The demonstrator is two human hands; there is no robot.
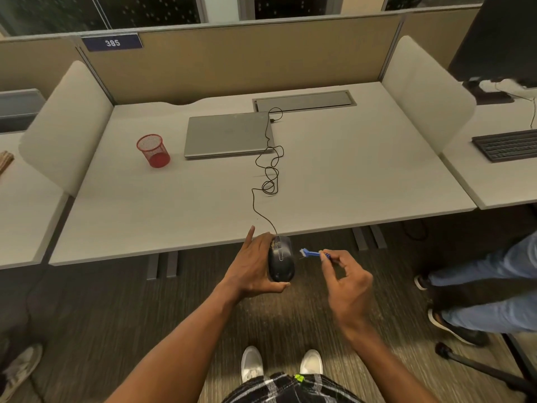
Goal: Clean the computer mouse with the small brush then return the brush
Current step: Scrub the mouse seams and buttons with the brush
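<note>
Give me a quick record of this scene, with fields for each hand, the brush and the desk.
left hand: holds the black mouse just off the near edge of the desk
right hand: pinches the blue brush by its handle
bristles: point at the mouse, not touching
cable: loops across desk toward closed laptop
also on desk: red mesh cup

A closed grey laptop [228, 134] lies on the pale desk [145, 213], near a beige partition [232, 62] bearing a plate numbered 385 [112, 42]; a black keyboard [507, 145] sits on the neighbouring desk [494, 184].

A pale desk [203, 205] with tan partition panels [232, 62] stands on dark striped carpet [101, 309].
</note>
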